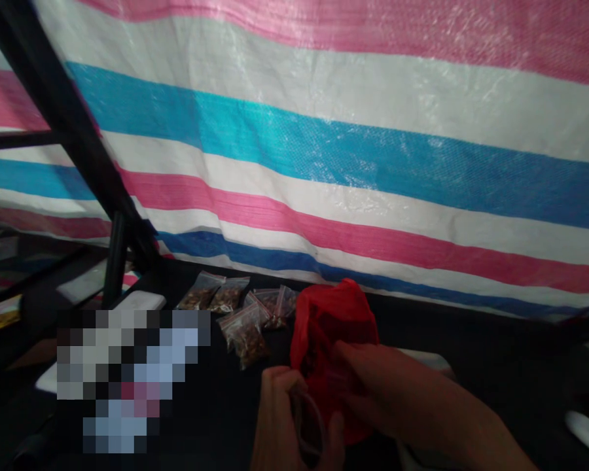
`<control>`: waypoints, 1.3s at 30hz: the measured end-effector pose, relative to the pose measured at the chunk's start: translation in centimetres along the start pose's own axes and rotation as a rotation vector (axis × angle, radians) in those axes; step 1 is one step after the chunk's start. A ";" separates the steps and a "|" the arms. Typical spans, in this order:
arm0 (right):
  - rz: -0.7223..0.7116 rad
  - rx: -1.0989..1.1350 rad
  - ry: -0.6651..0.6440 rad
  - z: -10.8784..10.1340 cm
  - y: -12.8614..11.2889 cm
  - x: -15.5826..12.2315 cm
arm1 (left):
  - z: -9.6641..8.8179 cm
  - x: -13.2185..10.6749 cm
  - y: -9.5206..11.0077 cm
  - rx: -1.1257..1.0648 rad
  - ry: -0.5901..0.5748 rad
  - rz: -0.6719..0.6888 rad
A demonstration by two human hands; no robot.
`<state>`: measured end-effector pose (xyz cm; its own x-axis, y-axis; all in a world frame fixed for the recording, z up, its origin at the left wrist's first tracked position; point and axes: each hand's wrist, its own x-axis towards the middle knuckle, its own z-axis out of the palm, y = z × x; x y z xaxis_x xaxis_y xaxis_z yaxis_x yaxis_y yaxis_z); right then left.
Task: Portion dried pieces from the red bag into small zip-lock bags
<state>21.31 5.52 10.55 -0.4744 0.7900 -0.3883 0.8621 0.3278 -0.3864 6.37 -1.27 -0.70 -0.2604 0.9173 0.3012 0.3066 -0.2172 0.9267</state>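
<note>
Left hand (279,418) curled shut around gathered lower edge of red plastic bag (331,320); right hand (368,379) with fingers pressed together against bag, propping it upright. Small zip bags of brown nuts (240,333) lie just left of grip, on black tabletop (471,347).

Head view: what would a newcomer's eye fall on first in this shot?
The big striped pink, white and blue woven tarp fills the upper part of the view. Below it, near the bottom centre, a bright red plastic bag stands out between the left hand and the right hand. Just left of the bag, small zip bags of brown pieces lie on a black surface.
</note>
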 end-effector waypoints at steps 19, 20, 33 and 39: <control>0.037 -0.075 0.024 0.6 -0.5 0.2 | -1.6 4.3 0.6 -0.395 -0.224 -0.332; 0.045 -0.080 0.033 0.4 -0.2 0.2 | -1.6 4.5 0.7 -0.383 -0.210 -0.305; -0.016 -0.028 0.046 1.3 -0.5 0.2 | -1.3 4.7 -0.9 -0.482 -0.415 -0.411; -0.018 -0.114 0.099 0.3 -0.1 0.3 | -1.4 5.2 -0.7 -0.478 -0.425 -0.349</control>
<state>21.02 5.57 10.25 -0.4749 0.8289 -0.2957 0.8709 0.3944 -0.2932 3.58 3.17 0.54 0.1383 0.9890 -0.0531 -0.1884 0.0789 0.9789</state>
